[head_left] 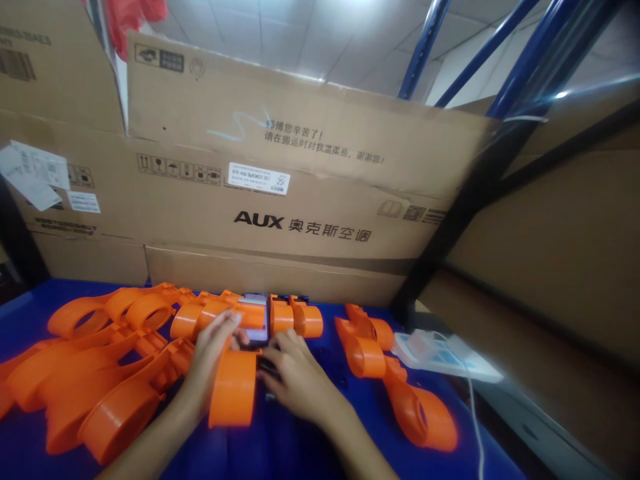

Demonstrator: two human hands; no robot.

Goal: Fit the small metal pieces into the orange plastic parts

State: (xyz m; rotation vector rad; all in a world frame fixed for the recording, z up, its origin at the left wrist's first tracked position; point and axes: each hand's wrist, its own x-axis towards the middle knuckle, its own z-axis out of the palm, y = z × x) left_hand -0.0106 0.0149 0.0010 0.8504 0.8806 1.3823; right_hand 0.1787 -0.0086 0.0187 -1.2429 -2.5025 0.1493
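The left hand (213,353) and right hand (295,380), fingers bent, both grip 1 orange part (234,390) on the blue table (280,447), with a phone (256,319) just behind, a pile of orange parts (100,360) left, more parts (395,380) right, and boxes (280,200) blocking the back.

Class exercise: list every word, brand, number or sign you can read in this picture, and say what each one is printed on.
"AUX 奥克斯空调": front of the big cardboard box.
"师傅您辛苦了! 请在搬运时对我温柔些, 谢谢您!": the same box, higher up.
"25": white sticker on that box; its smaller print is too blurred to read.
Handling symbols: row of pictograms left of the sticker.
Top-left box print and paper labels: too blurred to read.
Orange plastic parts: no text seen.
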